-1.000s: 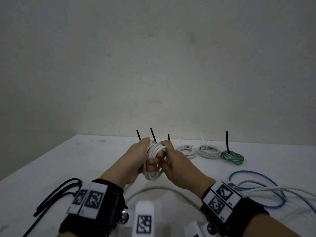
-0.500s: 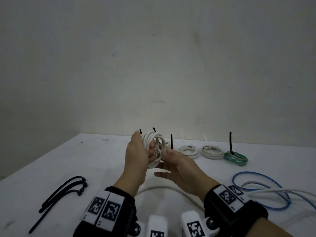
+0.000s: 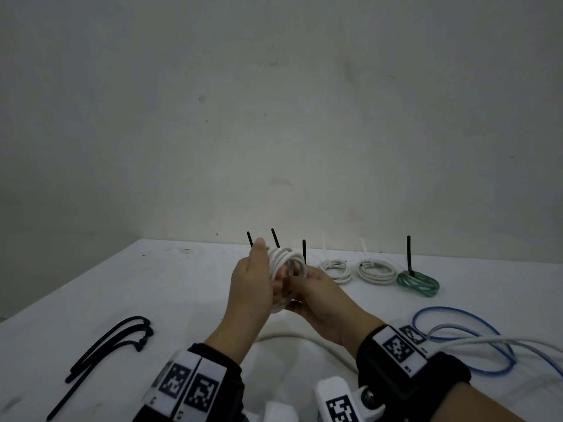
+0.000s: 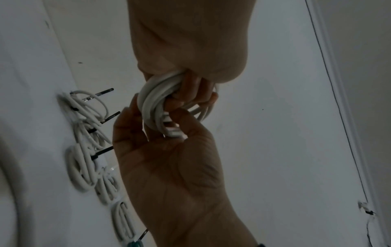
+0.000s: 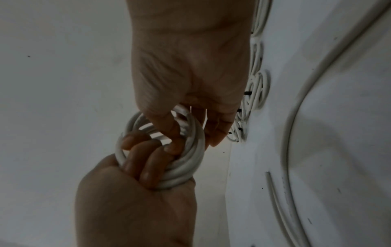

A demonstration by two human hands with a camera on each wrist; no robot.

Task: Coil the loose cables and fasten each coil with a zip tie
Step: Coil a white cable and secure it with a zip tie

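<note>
White cable coil (image 3: 285, 263) is gripped by the curled left hand (image 3: 250, 287) and pinched by the right hand (image 3: 320, 300) above the surface (image 3: 170, 287).

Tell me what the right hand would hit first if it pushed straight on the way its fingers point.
The right hand already pinches the white cable coil; pushing on, it would likely meet the left hand gripping that coil. Depth is uncertain.

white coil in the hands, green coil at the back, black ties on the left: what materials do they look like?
White coil: smooth matte plastic jacket, probably PVC; it bends into tight loops without kinking.
Green coil: slightly glossy, looks translucent, likely a soft plastic jacket.
Black ties: thin flat matte strips, probably nylon, though the picture is too dark to be sure.
</note>
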